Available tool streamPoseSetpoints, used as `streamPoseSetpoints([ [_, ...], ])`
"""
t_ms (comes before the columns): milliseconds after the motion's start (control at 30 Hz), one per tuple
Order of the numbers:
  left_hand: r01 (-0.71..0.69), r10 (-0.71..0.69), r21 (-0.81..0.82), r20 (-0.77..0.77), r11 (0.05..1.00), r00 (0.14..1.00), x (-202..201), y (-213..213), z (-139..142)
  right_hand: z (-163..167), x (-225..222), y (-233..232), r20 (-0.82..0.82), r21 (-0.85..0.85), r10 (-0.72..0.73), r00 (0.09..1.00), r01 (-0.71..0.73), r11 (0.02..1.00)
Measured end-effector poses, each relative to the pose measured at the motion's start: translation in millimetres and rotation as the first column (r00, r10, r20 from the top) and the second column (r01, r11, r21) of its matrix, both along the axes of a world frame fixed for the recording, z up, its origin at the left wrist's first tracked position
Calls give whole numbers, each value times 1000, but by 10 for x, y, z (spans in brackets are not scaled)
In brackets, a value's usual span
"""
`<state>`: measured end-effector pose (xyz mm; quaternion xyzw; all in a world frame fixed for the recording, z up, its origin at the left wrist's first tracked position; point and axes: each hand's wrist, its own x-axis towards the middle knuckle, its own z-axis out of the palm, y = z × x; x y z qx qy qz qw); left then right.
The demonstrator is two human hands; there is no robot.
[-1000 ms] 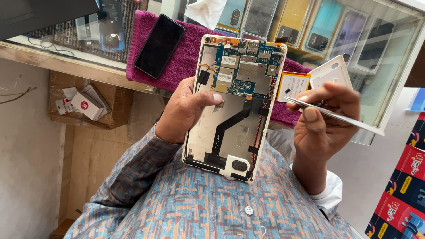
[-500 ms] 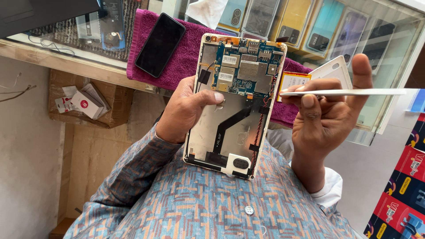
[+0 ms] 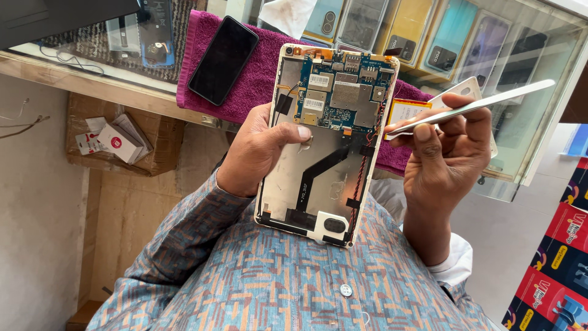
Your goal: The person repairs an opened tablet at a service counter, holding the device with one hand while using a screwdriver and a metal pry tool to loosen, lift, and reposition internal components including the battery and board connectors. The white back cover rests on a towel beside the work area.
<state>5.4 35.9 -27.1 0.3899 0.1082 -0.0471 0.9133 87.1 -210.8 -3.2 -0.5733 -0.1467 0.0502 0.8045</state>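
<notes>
— So, from the left: cardboard boxes low by the wall, then a black phone lying face up on the purple towel spread over the glass counter.

— And the hands?

— The left hand wraps the left edge of the opened tablet, fingers behind and the thumb pressed flat on the bare metal plate just below the circuit board. The tablet is held up off the counter, tilted, above the person's patterned shirt.

— The right one?

— The right hand pinches metal tweezers between thumb and forefinger, tips pointing at the tablet's right edge, near the red and black wires. Behind it lies a yellow-edged battery on the towel.

— Risks?

— I'd judge the sharp tips could nick those thin wires or bridge contacts on the board. The tablet is gripped on one side only, so it may twist or slip.
</notes>
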Motion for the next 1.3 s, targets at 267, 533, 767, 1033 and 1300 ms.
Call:
streamPoseSetpoints([
  [267,7,-7,5,-10,1000,1000,2,-3,16,-15,8,-6,-82,49,20,996,-16,999],
  [533,-11,11,-13,-32,1000,999,-2,-5,-3,-29,64,1,-100,5,4,995,-4,1000],
  [767,-9,9,-17,-38,1000,999,-10,-7,-22,-192,145,-19,-59,-189,-74,996,62,980],
  [1033,-15,15,8,-45,1000,999,-5,-22,-44,-455,214,-79,-26,-485,16,1000,-27,874],
  [1300,-4,4,19,-37,1000,999,6,-24,-29,-626,24,-203,-380,-371,240,893,-385,845],
])
